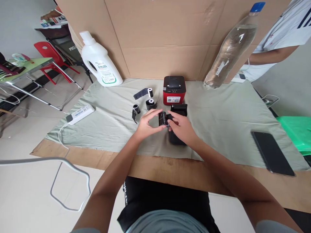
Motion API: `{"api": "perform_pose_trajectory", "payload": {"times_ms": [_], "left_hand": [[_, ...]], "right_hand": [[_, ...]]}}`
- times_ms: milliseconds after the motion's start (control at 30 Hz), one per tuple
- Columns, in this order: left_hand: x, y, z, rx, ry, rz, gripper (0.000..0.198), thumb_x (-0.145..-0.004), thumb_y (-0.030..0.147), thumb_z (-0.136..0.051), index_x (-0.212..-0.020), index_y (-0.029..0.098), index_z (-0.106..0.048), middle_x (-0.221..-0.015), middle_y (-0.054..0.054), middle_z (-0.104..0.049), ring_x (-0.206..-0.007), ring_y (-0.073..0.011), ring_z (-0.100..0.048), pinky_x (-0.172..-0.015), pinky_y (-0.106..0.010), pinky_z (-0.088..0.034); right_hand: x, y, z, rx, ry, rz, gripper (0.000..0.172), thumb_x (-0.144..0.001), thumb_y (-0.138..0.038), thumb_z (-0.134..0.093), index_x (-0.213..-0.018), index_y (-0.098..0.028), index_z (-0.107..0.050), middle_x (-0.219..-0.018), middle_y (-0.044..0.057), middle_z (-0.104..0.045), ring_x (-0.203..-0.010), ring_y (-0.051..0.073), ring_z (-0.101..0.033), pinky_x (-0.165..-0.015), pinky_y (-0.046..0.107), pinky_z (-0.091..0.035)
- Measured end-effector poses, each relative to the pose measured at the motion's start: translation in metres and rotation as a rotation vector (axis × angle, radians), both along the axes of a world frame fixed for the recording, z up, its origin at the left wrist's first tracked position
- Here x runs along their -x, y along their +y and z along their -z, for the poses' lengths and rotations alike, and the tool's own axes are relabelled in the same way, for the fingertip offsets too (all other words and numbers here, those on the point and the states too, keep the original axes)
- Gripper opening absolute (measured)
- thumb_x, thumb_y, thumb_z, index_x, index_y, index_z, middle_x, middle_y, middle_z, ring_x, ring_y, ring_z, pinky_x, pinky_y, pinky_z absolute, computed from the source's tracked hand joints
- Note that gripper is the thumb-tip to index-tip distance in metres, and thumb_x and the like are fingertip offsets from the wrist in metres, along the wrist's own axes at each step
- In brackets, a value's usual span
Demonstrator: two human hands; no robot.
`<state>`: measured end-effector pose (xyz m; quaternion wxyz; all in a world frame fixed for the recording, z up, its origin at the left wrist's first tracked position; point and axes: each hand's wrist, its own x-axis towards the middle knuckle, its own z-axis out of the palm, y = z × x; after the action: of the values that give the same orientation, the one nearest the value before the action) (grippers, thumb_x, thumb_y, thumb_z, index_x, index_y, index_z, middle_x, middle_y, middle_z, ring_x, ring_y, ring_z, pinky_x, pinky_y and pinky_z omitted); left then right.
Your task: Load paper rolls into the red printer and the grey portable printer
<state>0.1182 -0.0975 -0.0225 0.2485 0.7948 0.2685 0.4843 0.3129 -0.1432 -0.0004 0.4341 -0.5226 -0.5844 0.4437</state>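
My left hand (147,123) pinches a small black paper roll (162,118) between thumb and fingers. My right hand (182,127) meets it from the right, its fingers closed on the same roll, over an open black printer (179,110) that it partly hides. Behind stands a red and black printer (174,90). Three more black rolls lie on the cloth to the left: one with an unrolled strip (144,93), one upright (151,103), and a small one (135,111).
A grey-green cloth (223,119) covers a cardboard-topped table. A white detergent jug (99,61) and a tilted clear water bottle (230,48) lean at a cardboard wall. A power strip (80,114) lies left, a black phone (272,152) right. Another person's arm (272,55) shows far right.
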Motion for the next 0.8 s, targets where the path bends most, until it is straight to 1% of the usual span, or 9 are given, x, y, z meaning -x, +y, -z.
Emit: {"api": "perform_pose_trajectory", "payload": {"times_ms": [67, 133, 267, 333, 400, 500, 600, 700, 800], "left_hand": [[0.000, 0.000, 0.001, -0.039, 0.060, -0.045, 0.066, -0.080, 0.038, -0.085, -0.141, 0.027, -0.063, -0.121, -0.008, -0.067, -0.109, -0.0216, -0.065, -0.098, -0.037, -0.056], [0.000, 0.001, 0.002, -0.110, 0.123, -0.080, 0.066, -0.082, 0.038, -0.083, -0.144, 0.029, -0.061, -0.114, -0.006, -0.064, -0.105, -0.0208, -0.064, -0.095, -0.037, -0.056], [0.004, 0.007, 0.009, -0.246, 0.192, -0.084, 0.056, -0.089, 0.035, -0.076, -0.143, 0.031, -0.062, -0.102, -0.004, -0.056, -0.097, -0.0181, -0.059, -0.084, -0.033, -0.057], [0.005, 0.009, 0.013, -0.249, 0.167, -0.083, 0.049, -0.090, 0.034, -0.075, -0.138, 0.029, -0.066, -0.104, -0.005, -0.053, -0.097, -0.0175, -0.059, -0.077, -0.030, -0.058], [0.005, 0.007, 0.016, -0.207, 0.101, -0.103, 0.041, -0.090, 0.035, -0.074, -0.131, 0.028, -0.071, -0.105, -0.005, -0.054, -0.096, -0.0167, -0.060, -0.070, -0.026, -0.058], [0.001, 0.003, 0.015, -0.054, -0.001, -0.189, 0.035, -0.089, 0.040, -0.074, -0.122, 0.027, -0.075, -0.108, -0.006, -0.060, -0.095, -0.0163, -0.063, -0.065, -0.023, -0.058], [0.004, 0.011, 0.003, 0.182, -0.158, -0.320, 0.042, -0.085, 0.050, -0.076, -0.117, 0.023, -0.076, -0.110, -0.008, -0.067, -0.098, -0.0184, -0.066, -0.067, -0.024, -0.059], [0.022, 0.045, -0.015, 0.468, -0.419, -0.446, 0.050, -0.082, 0.061, -0.073, -0.107, 0.017, -0.074, -0.102, -0.009, -0.071, -0.090, -0.0194, -0.071, -0.063, -0.024, -0.057], [0.053, 0.096, -0.029, 0.725, -0.499, -0.576, 0.048, -0.082, 0.061, -0.073, -0.099, 0.016, -0.070, -0.094, -0.009, -0.073, -0.084, -0.0204, -0.074, -0.055, -0.020, -0.049]], "right_hand": [[0.001, -0.003, 0.000, -0.112, -0.159, 0.070, 0.051, -0.094, -0.030, -0.056, -0.143, -0.019, -0.062, -0.065, -0.002, -0.063, -0.059, 0.018, -0.059, -0.070, 0.040, -0.056], [0.004, -0.007, 0.000, -0.198, -0.275, 0.104, 0.046, -0.094, -0.028, -0.054, -0.138, -0.021, -0.065, -0.072, 0.001, -0.069, -0.065, 0.020, -0.063, -0.074, 0.040, -0.057], [0.016, -0.020, 0.001, -0.375, -0.410, 0.050, 0.040, -0.095, -0.022, -0.051, -0.132, -0.025, -0.067, -0.112, 0.009, -0.075, -0.095, 0.026, -0.069, -0.089, 0.044, -0.057], [0.023, -0.028, 0.002, -0.486, -0.452, 0.026, 0.041, -0.095, -0.020, -0.051, -0.133, -0.023, -0.066, -0.132, 0.012, -0.069, -0.110, 0.030, -0.064, -0.098, 0.050, -0.055], [0.028, -0.033, 0.003, -0.562, -0.487, 0.018, 0.040, -0.094, -0.019, -0.052, -0.132, -0.022, -0.066, -0.146, 0.014, -0.061, -0.117, 0.033, -0.059, -0.102, 0.056, -0.052], [0.034, -0.040, 0.007, -0.627, -0.472, -0.008, 0.039, -0.093, -0.019, -0.052, -0.129, -0.023, -0.065, -0.153, 0.015, -0.052, -0.129, 0.034, -0.054, -0.107, 0.059, -0.049], [0.045, -0.058, 0.021, -0.680, -0.413, -0.097, 0.037, -0.092, -0.017, -0.053, -0.128, -0.022, -0.063, -0.154, 0.018, -0.048, -0.137, 0.033, -0.051, -0.108, 0.056, -0.051], [0.062, -0.084, 0.044, -0.702, -0.384, -0.273, 0.033, -0.091, -0.015, -0.054, -0.122, -0.021, -0.063, -0.147, 0.020, -0.053, -0.127, 0.030, -0.060, -0.101, 0.049, -0.057], [0.076, -0.100, 0.063, -0.738, -0.400, -0.498, 0.028, -0.091, -0.014, -0.056, -0.118, -0.020, -0.063, -0.137, 0.021, -0.061, -0.128, 0.029, -0.060, -0.100, 0.046, -0.057]]}}
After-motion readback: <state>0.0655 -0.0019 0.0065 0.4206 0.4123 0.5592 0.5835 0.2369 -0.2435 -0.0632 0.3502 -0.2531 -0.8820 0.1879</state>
